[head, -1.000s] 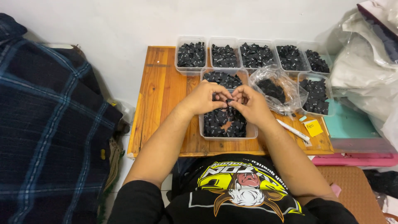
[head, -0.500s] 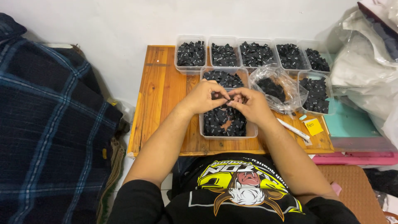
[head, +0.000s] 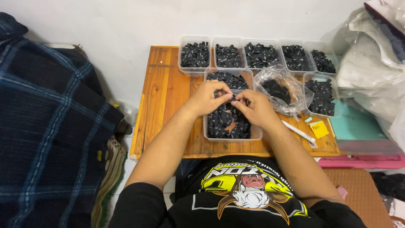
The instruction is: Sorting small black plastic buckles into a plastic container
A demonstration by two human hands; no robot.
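From the head view, the left hand [head: 209, 98] and right hand [head: 253, 108] are meeting fingertip to fingertip, both pinching a small black piece [head: 232, 99] between them; it is hovering just above a clear tub [head: 255, 134] filled with similar black pieces; the tub is sitting on a low wooden table [head: 163, 90]; a row of clear tubs [head: 228, 40], a crumpled plastic bag [head: 281, 80], a white marker [head: 298, 131] and a yellow note [head: 319, 129] are lying nearby.

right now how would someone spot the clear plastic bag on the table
Start at the low wooden table against the white wall, then look just past the person's right hand. The clear plastic bag lies there, crumpled and open, with small black pieces inside. Unlike the rigid rectangular tubs around it, it is soft and shapeless.
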